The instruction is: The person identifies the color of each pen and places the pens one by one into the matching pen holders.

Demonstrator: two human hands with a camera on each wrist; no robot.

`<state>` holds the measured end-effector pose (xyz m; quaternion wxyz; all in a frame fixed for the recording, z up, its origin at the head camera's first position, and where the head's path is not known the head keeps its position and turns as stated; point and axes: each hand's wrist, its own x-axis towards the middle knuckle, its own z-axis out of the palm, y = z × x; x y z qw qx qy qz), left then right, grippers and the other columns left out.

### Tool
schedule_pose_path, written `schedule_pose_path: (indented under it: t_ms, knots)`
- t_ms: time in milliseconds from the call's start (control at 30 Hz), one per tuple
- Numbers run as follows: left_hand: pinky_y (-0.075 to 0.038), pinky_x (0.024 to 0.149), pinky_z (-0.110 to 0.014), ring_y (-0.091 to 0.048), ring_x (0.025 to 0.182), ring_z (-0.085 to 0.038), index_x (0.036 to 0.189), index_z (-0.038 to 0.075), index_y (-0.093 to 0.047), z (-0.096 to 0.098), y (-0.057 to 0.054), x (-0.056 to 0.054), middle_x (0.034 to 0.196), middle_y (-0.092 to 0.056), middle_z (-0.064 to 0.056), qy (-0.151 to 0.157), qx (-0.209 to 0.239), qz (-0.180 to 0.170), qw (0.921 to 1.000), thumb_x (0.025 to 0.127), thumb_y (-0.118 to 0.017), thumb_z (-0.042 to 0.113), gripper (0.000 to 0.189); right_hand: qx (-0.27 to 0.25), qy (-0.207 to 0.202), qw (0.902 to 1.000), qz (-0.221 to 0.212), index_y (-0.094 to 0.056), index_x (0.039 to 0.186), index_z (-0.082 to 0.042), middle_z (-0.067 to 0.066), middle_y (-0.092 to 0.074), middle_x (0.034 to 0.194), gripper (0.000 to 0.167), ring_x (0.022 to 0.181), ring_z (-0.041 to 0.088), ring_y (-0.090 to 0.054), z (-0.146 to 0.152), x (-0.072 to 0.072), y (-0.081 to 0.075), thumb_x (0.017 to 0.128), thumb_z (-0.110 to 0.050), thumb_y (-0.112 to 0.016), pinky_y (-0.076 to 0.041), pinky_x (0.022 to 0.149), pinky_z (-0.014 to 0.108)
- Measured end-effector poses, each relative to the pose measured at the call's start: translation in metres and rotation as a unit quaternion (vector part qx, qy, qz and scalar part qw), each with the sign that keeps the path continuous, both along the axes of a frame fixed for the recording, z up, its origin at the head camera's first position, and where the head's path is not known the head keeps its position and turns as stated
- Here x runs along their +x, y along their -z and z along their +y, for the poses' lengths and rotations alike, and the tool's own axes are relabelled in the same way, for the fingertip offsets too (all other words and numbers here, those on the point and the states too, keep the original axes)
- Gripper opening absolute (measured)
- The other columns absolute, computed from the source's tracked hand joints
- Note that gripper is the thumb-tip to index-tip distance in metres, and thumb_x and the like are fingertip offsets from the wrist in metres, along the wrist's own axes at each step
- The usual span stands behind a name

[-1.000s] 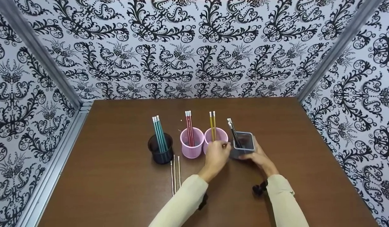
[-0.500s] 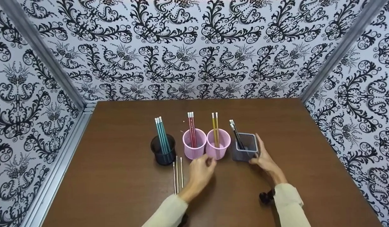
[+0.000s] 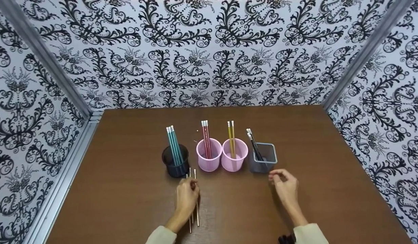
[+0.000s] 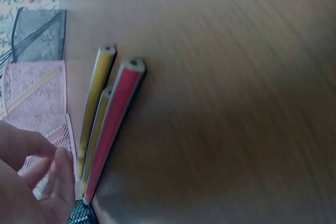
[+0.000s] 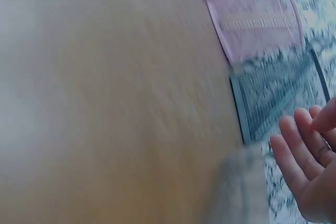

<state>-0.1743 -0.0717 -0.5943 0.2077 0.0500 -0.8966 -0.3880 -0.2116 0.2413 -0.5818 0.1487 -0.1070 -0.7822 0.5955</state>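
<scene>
My left hand (image 3: 187, 196) is over three pencils lying side by side on the table, left of centre. The left wrist view shows a red pencil (image 4: 116, 121) and two yellow pencils (image 4: 94, 111) past my fingertips; thumb and forefinger meet with nothing visible between them. My right hand (image 3: 286, 186) hovers just in front of the square grey mesh holder (image 3: 263, 166), fingers loosely bent and holding nothing. Black pencils (image 3: 254, 145) lean in that holder. To its left are two pink mesh cups, one (image 3: 232, 166) with yellow pencils (image 3: 231, 140), the other (image 3: 209, 166) with red pencils (image 3: 206, 140).
A round black mesh cup (image 3: 175, 171) with teal pencils (image 3: 175, 147) stands at the row's left end, close to the tips of the lying pencils. Patterned walls (image 3: 209, 67) border the brown table (image 3: 127, 203) at the back and sides.
My left hand has moved from the right-hand pink cup down and left to the lying pencils. My right hand has let go of the square holder and drawn back toward me.
</scene>
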Motion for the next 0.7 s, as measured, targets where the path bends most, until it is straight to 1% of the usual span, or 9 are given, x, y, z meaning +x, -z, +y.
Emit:
schedule_pose_path:
  t_ms: [100,167,233,333,433,467,533,600,700]
  knots:
    - [-0.054,0.068,-0.043,-0.066,0.073,-0.027,0.088,0.003,-0.07,-0.005,0.001,0.0,0.08,-0.066,-0.009,-0.016,-0.002,-0.022,0.9996,0.068,-0.079,-0.005,0.023,-0.021,-0.016,0.9996,0.005,-0.071,0.094,0.011,0.027,-0.074,0.09,0.018,0.073,0.009,-0.072,-0.017,0.009,0.001,0.09,0.012,-0.053,-0.06,0.068,0.026]
    - [-0.054,0.069,-0.044,-0.066,0.075,-0.029,0.089,0.003,-0.069,-0.008,0.002,0.0,0.082,-0.066,-0.01,-0.023,-0.002,-0.035,0.9991,0.066,-0.083,-0.003,0.027,-0.01,-0.029,0.9993,0.019,-0.073,0.098,0.007,0.026,-0.075,0.096,0.018,0.079,0.007,-0.073,-0.029,0.013,0.0,0.09,0.011,-0.057,-0.059,0.072,0.021]
    - [-0.054,0.069,-0.044,-0.066,0.075,-0.03,0.088,0.004,-0.068,-0.01,0.003,0.001,0.081,-0.065,-0.01,-0.029,-0.003,-0.046,0.9985,0.065,-0.085,0.0,0.029,-0.006,-0.051,0.9982,0.033,-0.073,0.106,0.004,0.023,-0.075,0.106,0.022,0.09,0.007,-0.073,-0.04,0.015,0.0,0.089,0.01,-0.06,-0.057,0.079,0.017]
    - [-0.053,0.067,-0.043,-0.065,0.073,-0.028,0.085,0.005,-0.067,-0.012,0.004,0.002,0.079,-0.062,-0.008,-0.028,-0.004,-0.06,0.9978,0.065,-0.087,0.004,0.028,0.003,-0.096,0.9941,0.05,-0.067,0.123,0.003,0.023,-0.069,0.124,0.035,0.112,0.02,-0.07,-0.053,0.017,0.001,0.088,0.009,-0.064,-0.053,0.093,0.016]
    - [-0.051,0.064,-0.04,-0.062,0.069,-0.025,0.081,0.005,-0.067,-0.012,0.006,0.003,0.076,-0.061,-0.007,-0.02,-0.002,-0.067,0.9976,0.066,-0.087,0.007,0.025,0.002,-0.157,0.9861,0.055,-0.052,0.139,0.007,0.029,-0.055,0.141,0.053,0.132,0.039,-0.054,-0.064,0.017,0.003,0.088,0.007,-0.066,-0.047,0.106,0.028]
    - [-0.051,0.064,-0.039,-0.062,0.068,-0.024,0.08,0.006,-0.068,-0.013,0.006,0.004,0.075,-0.062,-0.006,-0.016,0.001,-0.069,0.9975,0.067,-0.087,0.007,0.023,0.007,-0.175,0.9831,0.053,-0.046,0.144,0.008,0.031,-0.049,0.146,0.059,0.136,0.043,-0.048,-0.068,0.017,0.003,0.088,0.005,-0.068,-0.044,0.109,0.033]
    - [-0.05,0.062,-0.038,-0.062,0.067,-0.023,0.079,0.006,-0.068,-0.012,0.007,0.004,0.074,-0.063,-0.006,-0.011,0.003,-0.072,0.9973,0.067,-0.086,0.007,0.021,0.018,-0.202,0.9784,0.041,-0.034,0.15,0.009,0.032,-0.037,0.154,0.072,0.144,0.046,-0.036,-0.075,0.015,0.004,0.089,0.001,-0.07,-0.036,0.115,0.042]
    - [-0.05,0.061,-0.037,-0.062,0.065,-0.022,0.078,0.005,-0.069,-0.012,0.008,0.004,0.072,-0.064,-0.006,-0.008,0.005,-0.077,0.997,0.068,-0.085,0.007,0.019,0.028,-0.217,0.9755,0.026,-0.021,0.154,0.008,0.033,-0.024,0.16,0.085,0.148,0.047,-0.025,-0.081,0.012,0.005,0.088,-0.003,-0.073,-0.029,0.118,0.048]
    - [-0.05,0.06,-0.037,-0.062,0.064,-0.021,0.076,0.006,-0.07,-0.011,0.008,0.003,0.071,-0.065,-0.006,-0.009,0.006,-0.086,0.9963,0.068,-0.084,0.006,0.017,0.038,-0.214,0.9761,-0.003,-0.006,0.158,0.005,0.03,-0.009,0.165,0.102,0.152,0.046,-0.015,-0.09,0.004,0.007,0.086,-0.01,-0.077,-0.023,0.121,0.053]
